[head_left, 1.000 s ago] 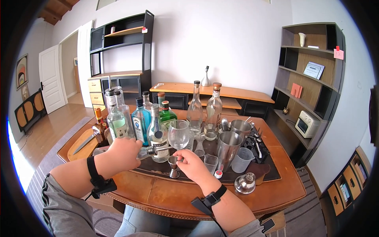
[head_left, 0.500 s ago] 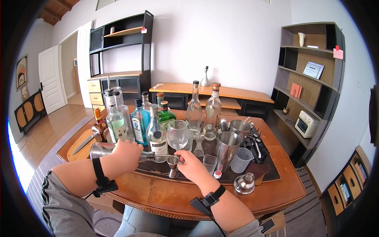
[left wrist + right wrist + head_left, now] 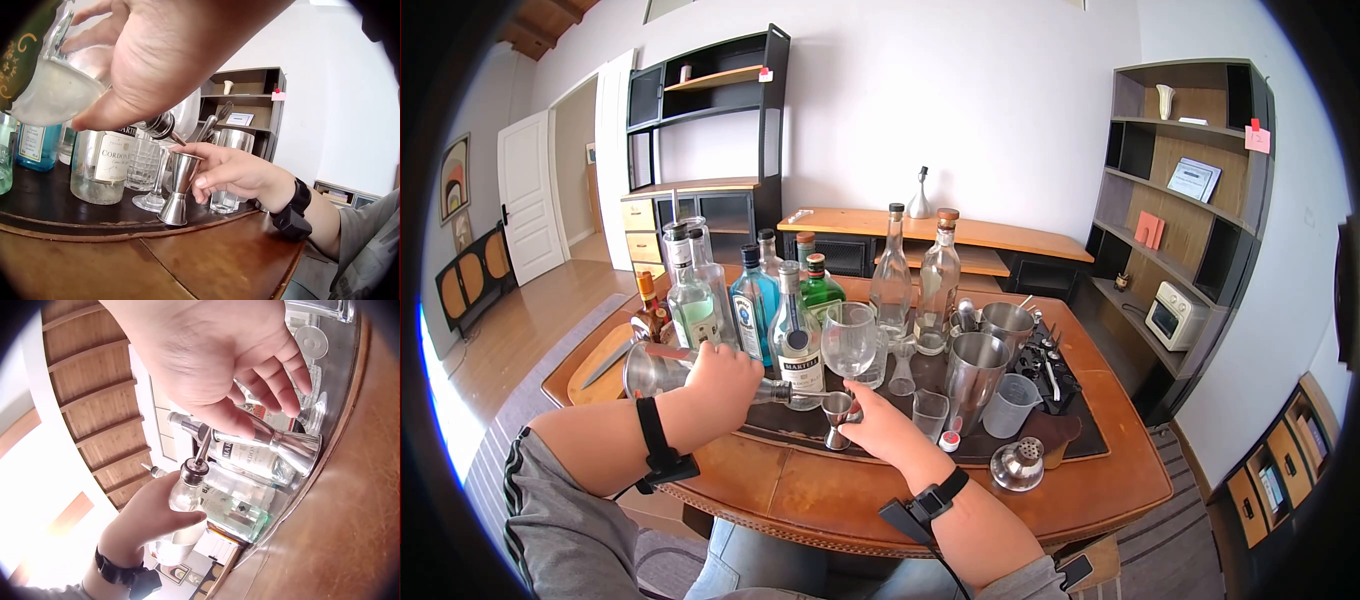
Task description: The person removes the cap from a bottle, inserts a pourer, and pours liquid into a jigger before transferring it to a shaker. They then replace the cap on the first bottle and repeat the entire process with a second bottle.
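Observation:
My left hand [image 3: 725, 375] grips a clear bottle [image 3: 650, 370] with a dark-collared metal pour spout [image 3: 164, 127]. The bottle is tipped nearly level, pale liquid showing inside, and its spout tip reaches the mouth of a steel double jigger [image 3: 837, 420]. That jigger stands upright near the front of the dark mat. Close beside it on the right is my right hand [image 3: 880, 420], its thumb [image 3: 228, 419] at the jigger's upper cup and its other fingers loosely extended past it. Behind the jigger are a Martell bottle [image 3: 797, 350] and a stemmed glass [image 3: 849, 340].
Several bottles, including a blue one [image 3: 752, 310] and a green one [image 3: 820, 285], crowd the back left. Shaker tins [image 3: 977, 375], a plastic measuring cup [image 3: 1010, 405] and a strainer top [image 3: 1017, 465] stand to the right. A knife [image 3: 607, 362] lies on a wooden board at the left.
The left hand's bottle has swung level, bringing its spout to the jigger. My right hand's fingers, earlier bunched at the jigger's rim, have spread and moved down along its side.

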Available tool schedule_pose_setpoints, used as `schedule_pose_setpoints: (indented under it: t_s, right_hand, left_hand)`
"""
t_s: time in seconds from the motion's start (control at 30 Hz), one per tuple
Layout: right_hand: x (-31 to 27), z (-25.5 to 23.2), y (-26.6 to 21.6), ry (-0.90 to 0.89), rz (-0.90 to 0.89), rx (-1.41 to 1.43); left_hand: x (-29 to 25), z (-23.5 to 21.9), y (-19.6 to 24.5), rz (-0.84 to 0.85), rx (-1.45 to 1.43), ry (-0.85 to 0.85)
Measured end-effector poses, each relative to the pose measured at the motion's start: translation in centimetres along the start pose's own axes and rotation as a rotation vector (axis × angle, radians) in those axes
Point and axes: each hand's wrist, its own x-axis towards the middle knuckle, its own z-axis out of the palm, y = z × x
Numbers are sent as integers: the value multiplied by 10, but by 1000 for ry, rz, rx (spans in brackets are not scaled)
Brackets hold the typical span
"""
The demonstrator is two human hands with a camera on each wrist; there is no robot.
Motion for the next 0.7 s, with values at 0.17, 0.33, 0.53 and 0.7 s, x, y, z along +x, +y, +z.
schedule_pose_setpoints:
  t_s: [0.17,0.33,0.53,0.7]
  right_hand:
    - [1,-1,0,-32,36,-11]
    - [4,2,8,-53,27,-13]
    - [3,2,6,-90,32,-12]
    - [12,8,20,-128,61,43]
  left_hand:
    - [1,-5,2,2,-19,-30]
    - [1,-6,3,7,-17,-27]
    - [2,-5,2,17,44,10]
    - [3,-7,2,2,34,-12]
